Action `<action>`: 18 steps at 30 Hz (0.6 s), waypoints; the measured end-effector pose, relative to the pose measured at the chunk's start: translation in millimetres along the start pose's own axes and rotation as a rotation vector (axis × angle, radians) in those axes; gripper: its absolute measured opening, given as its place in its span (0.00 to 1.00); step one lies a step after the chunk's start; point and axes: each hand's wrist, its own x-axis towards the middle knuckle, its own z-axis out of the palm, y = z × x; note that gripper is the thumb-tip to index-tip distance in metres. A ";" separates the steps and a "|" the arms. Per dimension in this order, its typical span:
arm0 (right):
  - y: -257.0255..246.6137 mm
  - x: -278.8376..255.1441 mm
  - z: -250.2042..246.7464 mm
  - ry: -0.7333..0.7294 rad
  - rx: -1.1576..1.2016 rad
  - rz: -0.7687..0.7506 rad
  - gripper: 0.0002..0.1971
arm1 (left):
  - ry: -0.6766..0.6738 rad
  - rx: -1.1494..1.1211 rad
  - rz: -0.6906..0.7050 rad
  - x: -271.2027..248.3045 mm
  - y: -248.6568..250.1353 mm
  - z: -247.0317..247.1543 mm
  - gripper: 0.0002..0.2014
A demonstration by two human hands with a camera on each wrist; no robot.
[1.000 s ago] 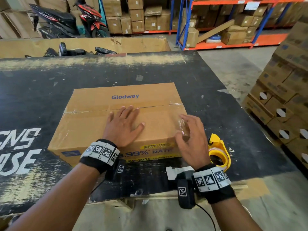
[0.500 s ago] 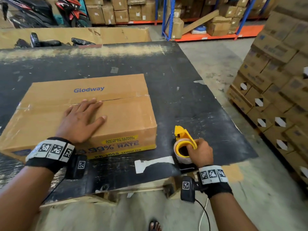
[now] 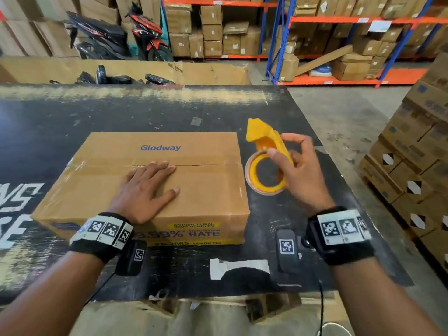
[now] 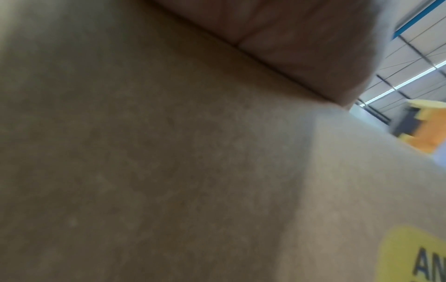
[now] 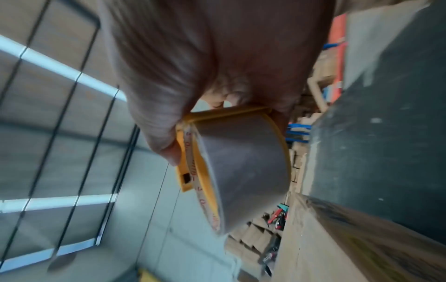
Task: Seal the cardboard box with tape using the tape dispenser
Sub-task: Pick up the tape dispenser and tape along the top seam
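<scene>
A brown cardboard box [image 3: 194,195] printed "Glodway" lies flat on the black table [image 3: 266,110], its two top flaps meeting along a middle seam with tape at the left end. My left hand [image 3: 143,187] rests flat on the near flap, fingertips at the seam; the left wrist view shows only blurred cardboard [image 4: 169,152] and my palm. My right hand [image 3: 294,170] grips the yellow tape dispenser [image 3: 264,151] in the air just right of the box, blade end pointing away. In the right wrist view the tape roll [image 5: 241,167] sits under my fingers.
A large open carton [image 3: 211,69] with black items stands behind the table. Stacked boxes on a pallet [image 3: 417,151] rise at the right. Blue and orange shelving [image 3: 339,20] and parked motorbikes [image 3: 116,37] fill the background. White tape scraps [image 3: 240,266] stick near the table's front edge.
My right hand left the box's right end, took the dispenser off the table near the front edge, and lifted it up beside the box. My left hand stayed flat on the box.
</scene>
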 end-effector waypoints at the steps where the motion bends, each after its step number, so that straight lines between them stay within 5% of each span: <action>1: -2.8 18.0 15.9 -0.047 -0.111 -0.086 0.28 | -0.002 -0.003 -0.001 -0.2 0.2 -0.5 0.37; 5: 1.8 78.2 73.3 -0.232 -0.342 -0.260 0.33 | -0.010 0.000 0.007 0.0 0.1 -1.2 0.37; 12: 26.8 108.2 90.7 -0.485 -0.601 -0.269 0.36 | -0.028 -0.078 0.051 -1.4 -10.5 -3.6 0.37; 18: 29.4 114.3 80.9 -0.536 -0.695 -0.236 0.25 | 0.005 -0.050 -0.132 -23.6 -107.9 -47.1 0.41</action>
